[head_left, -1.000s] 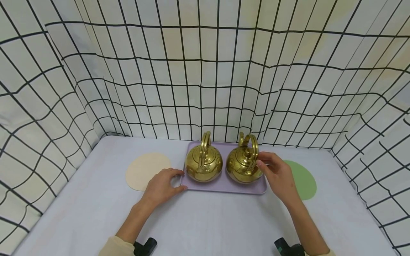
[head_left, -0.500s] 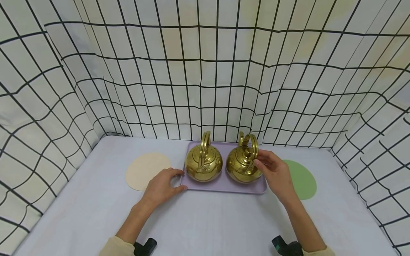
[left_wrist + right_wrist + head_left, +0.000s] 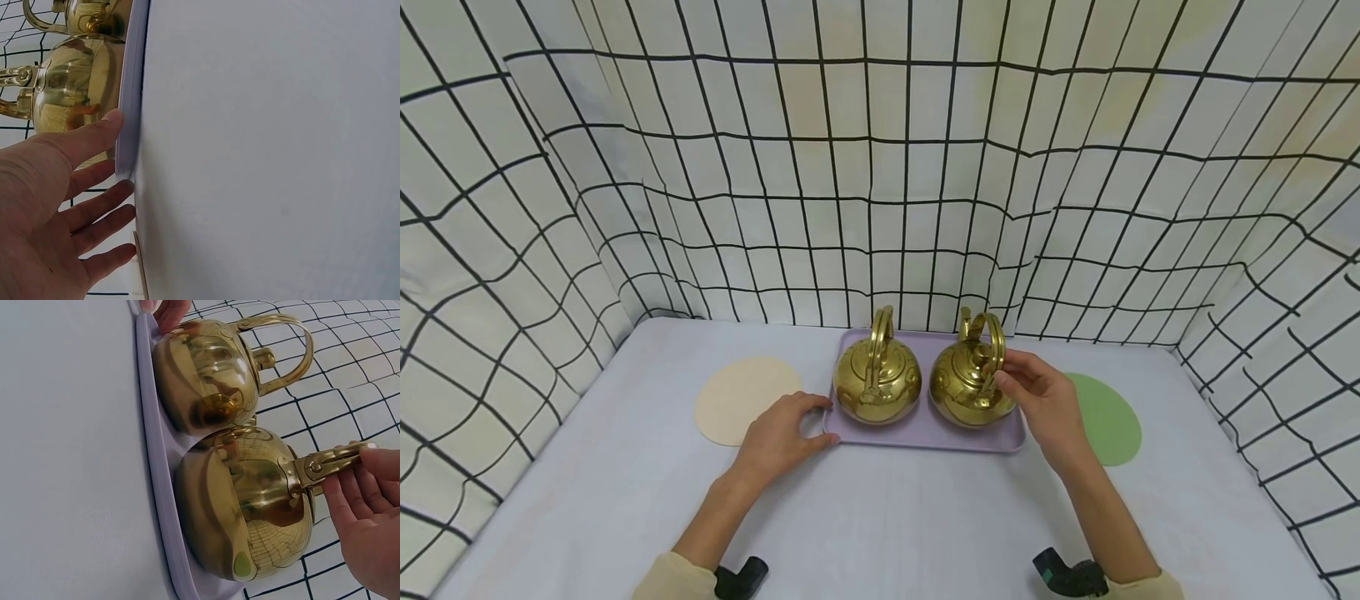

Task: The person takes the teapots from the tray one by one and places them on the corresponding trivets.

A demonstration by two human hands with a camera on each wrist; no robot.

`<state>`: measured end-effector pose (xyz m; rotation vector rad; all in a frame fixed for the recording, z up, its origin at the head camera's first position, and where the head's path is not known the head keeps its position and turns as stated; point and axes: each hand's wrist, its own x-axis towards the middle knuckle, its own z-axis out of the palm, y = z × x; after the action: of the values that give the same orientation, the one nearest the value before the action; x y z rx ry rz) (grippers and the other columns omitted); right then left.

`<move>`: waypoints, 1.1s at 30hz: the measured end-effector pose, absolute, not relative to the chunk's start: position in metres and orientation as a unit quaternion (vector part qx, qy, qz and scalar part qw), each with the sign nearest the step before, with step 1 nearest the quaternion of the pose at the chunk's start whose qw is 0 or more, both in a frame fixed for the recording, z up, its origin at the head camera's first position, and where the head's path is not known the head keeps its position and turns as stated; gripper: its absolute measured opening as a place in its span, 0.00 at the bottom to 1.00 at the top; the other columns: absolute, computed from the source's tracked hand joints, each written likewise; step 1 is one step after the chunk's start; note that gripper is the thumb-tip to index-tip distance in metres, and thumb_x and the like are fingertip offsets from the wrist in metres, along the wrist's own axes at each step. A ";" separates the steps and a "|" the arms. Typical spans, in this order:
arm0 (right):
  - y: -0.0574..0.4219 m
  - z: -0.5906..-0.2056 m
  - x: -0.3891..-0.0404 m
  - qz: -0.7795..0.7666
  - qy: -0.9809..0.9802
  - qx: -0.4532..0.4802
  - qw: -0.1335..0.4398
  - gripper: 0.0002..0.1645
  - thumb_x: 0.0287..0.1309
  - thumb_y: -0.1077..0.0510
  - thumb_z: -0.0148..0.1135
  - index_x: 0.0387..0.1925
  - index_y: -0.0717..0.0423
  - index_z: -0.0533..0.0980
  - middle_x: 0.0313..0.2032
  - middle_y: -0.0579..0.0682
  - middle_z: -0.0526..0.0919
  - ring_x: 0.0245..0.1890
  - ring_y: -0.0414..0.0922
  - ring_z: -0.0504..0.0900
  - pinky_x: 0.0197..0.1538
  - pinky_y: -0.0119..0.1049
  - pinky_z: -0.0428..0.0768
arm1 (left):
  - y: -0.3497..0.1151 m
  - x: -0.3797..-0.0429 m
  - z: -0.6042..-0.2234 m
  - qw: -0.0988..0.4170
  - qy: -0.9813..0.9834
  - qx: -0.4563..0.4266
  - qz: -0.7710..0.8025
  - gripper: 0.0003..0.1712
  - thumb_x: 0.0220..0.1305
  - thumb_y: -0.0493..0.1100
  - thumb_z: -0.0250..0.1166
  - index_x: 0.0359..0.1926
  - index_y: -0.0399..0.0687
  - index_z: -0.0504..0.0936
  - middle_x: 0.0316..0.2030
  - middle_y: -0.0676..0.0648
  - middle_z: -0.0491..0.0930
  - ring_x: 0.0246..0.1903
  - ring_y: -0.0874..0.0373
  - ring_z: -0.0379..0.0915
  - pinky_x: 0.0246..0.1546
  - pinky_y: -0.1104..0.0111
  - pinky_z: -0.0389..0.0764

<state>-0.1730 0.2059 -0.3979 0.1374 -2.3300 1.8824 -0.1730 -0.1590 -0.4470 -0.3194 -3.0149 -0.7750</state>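
Note:
Two brass kettles with upright hoop handles sit side by side on a lilac tray. At the right kettle, my right hand pinches the handle between thumb and fingers; the right wrist view shows this closely. The kettle's base looks to be still down on the tray. My left hand touches the tray's left front corner, its thumb against the rim and the other fingers spread and fairly straight, as the left wrist view shows. Nearest to it on the tray is the left kettle.
A cream round mat lies left of the tray, partly behind my left hand. To the right, a green round mat is partly covered by my right hand. White walls with a black grid enclose the white table.
My right hand has shifted slightly left and its thumb has come further onto the right kettle's handle. The left hand, tray and both kettles look unmoved.

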 end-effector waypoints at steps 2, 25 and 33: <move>0.206 -0.398 -0.173 0.628 -0.774 0.051 0.070 0.22 0.71 0.59 0.65 0.62 0.64 0.77 0.44 0.29 0.87 0.51 0.29 0.85 0.56 0.22 0.82 | -0.159 -0.173 -0.447 0.005 -0.963 -0.102 -0.248 0.29 0.58 0.51 0.78 0.59 0.50 0.84 0.59 0.44 0.85 0.62 0.44 0.79 0.61 0.48 0.81; 0.210 -0.399 -0.170 0.625 -0.774 0.066 0.080 0.22 0.71 0.58 0.65 0.62 0.63 0.78 0.42 0.31 0.88 0.49 0.31 0.85 0.54 0.22 0.83 | -0.159 -0.173 -0.452 0.009 -0.963 -0.104 -0.250 0.29 0.58 0.52 0.78 0.59 0.51 0.84 0.58 0.44 0.85 0.61 0.44 0.79 0.59 0.46 0.82; 0.210 -0.396 -0.171 0.623 -0.774 0.074 0.082 0.23 0.71 0.58 0.65 0.63 0.62 0.78 0.46 0.31 0.88 0.51 0.31 0.85 0.55 0.22 0.83 | -0.157 -0.172 -0.450 0.014 -0.964 -0.103 -0.246 0.29 0.58 0.52 0.79 0.60 0.52 0.84 0.58 0.45 0.85 0.61 0.45 0.80 0.59 0.47 0.82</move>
<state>-0.1706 0.2105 -0.3964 0.2203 -2.3126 1.8626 -0.1725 -0.1572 -0.4504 -0.3202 -3.0015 -0.7669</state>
